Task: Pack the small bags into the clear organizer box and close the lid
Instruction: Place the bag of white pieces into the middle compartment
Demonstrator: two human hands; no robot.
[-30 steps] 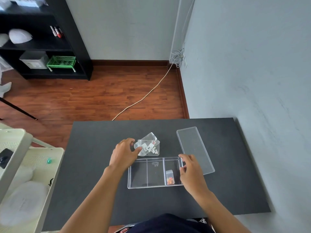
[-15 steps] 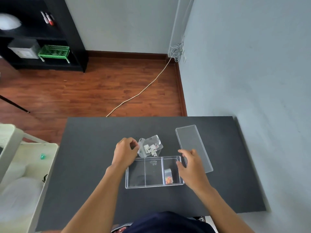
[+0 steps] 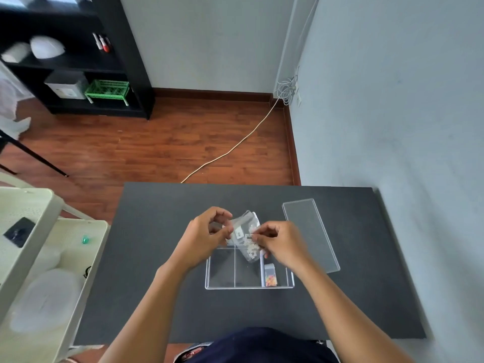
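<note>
Clear bags [image 3: 245, 233] with white bits hang bunched over the box's [image 3: 222, 286] far edge, pinched by both hands: left [image 3: 207, 238] fingers at the left side, right [image 3: 279, 243] fingertips at the barcode label. One bag of orange bits [image 3: 270, 276] lies in the right compartment. Lid [image 3: 310, 233] rests just right, on the table [image 3: 157, 258].

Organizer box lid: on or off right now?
Off. The lid lies flat on the table, right of the open organizer box, whose three compartments show uncovered.
</note>
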